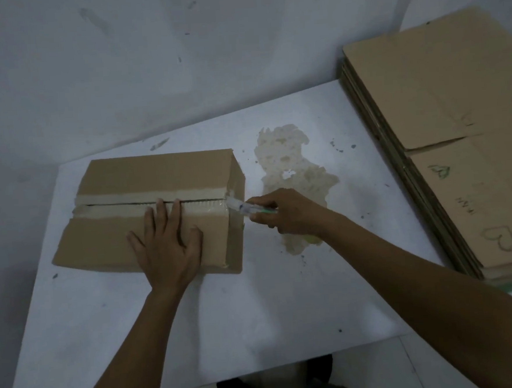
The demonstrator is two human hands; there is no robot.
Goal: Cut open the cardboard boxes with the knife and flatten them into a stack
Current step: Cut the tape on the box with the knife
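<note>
White counter [258, 330] carries everything here. Nearest, the left hand [167, 248] lies flat on the near top flap of the cardboard box [156, 173]. Its fingers [175, 211] are straight and spread, with the tips touching the edge of the taped middle seam [122, 200]; the hand presses down and grasps nothing. Just off the box's right end, the right hand [289, 214] has its fingers curled round the knife [243, 208]. The blade tip meets the tape where the seam folds over the corner.

A dark slit runs along most of the seam, so the top cut looks nearly done. The end tape, any tape underneath and the flattening seem left for this box. Beyond the right hand a pale stain [292, 167] marks the counter. Farthest right, a stack of flattened cardboard [443, 120] lies well apart from the box, which suggests several boxes are finished.
</note>
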